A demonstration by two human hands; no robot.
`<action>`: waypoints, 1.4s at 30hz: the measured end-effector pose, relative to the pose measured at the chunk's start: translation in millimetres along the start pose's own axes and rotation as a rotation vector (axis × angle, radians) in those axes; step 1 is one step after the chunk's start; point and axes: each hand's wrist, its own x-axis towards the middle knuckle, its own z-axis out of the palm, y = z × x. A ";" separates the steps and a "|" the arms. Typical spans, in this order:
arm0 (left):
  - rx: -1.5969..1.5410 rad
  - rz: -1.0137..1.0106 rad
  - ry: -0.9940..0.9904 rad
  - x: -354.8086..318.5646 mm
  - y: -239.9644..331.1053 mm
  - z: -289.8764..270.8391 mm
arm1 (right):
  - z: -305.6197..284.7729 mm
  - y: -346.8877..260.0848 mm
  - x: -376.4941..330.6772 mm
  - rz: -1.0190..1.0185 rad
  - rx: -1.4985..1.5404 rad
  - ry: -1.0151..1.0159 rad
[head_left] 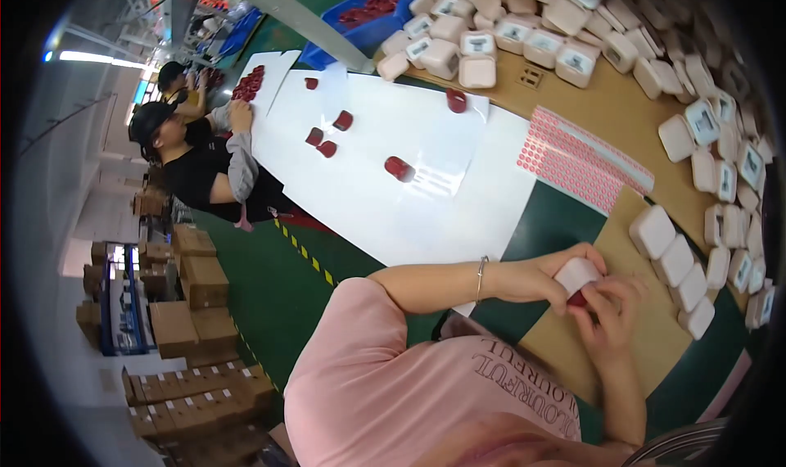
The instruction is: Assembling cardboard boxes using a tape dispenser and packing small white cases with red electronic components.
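Pink T-shirt cloth fills the lower foreground. Beyond it, the left hand and right hand meet, fingers curled, pinching a pale pink box with a dark red piece at its underside, above a brown board. Four pale boxes stand in a slanting row just beside the right hand, bounding that side. Leftward, past a strip of green tabletop, room opens over a white sheet, its far half dotted with red pieces. Ahead lie a red-dotted sticker sheet and heaped boxes; a metal post crosses near a blue bin.
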 end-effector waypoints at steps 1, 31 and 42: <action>0.014 0.018 0.014 -3.0 3.0 1.0 | -2.5 -0.3 2.7 -0.024 -0.060 -0.022; 1.570 0.647 0.584 -55.0 53.8 -4.4 | -55.0 12.0 -36.1 -0.040 -0.303 -0.479; 2.069 0.030 1.413 -163.1 88.1 -68.0 | -76.9 9.8 -34.5 0.112 -0.641 -0.492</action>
